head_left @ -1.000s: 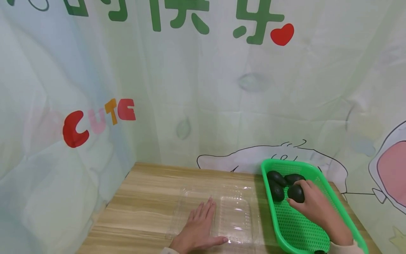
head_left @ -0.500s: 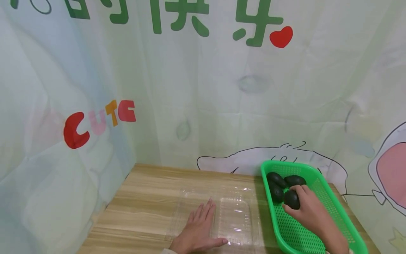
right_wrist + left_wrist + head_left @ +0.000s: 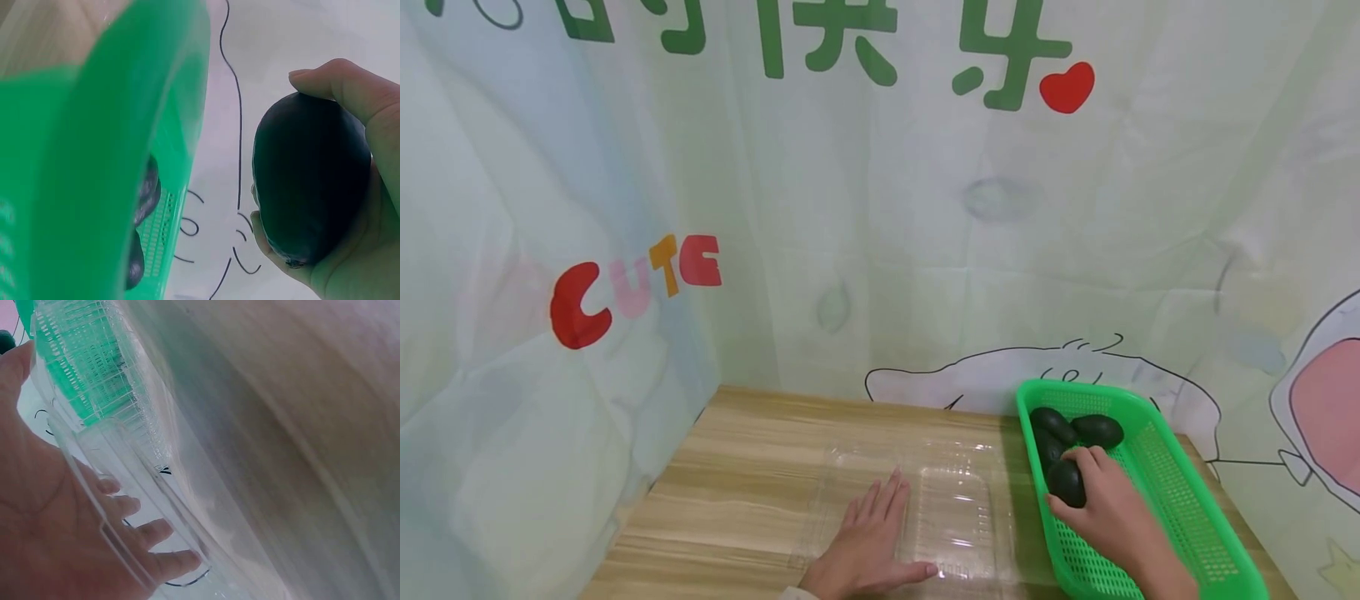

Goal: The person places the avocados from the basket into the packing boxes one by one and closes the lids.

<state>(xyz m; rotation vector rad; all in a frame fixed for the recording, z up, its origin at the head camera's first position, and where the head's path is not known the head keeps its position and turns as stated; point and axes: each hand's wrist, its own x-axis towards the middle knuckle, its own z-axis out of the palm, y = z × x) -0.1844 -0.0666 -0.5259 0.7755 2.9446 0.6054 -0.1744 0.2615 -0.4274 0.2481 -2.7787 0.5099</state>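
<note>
The bench [image 3: 737,500] has light brown wood grain, and behind it hangs a pale cloth [image 3: 880,208] with printed letters [image 3: 580,329] and a red heart [image 3: 1067,87]. The left hand [image 3: 865,537], its fingers straight and slightly apart, rests on a clear plastic box [image 3: 955,525]. The fingers of the right hand [image 3: 1108,508] are clamped on a dark avocado [image 3: 1064,483] over the green basket [image 3: 1195,500], in whose far end lie three more avocados [image 3: 1097,431].
</note>
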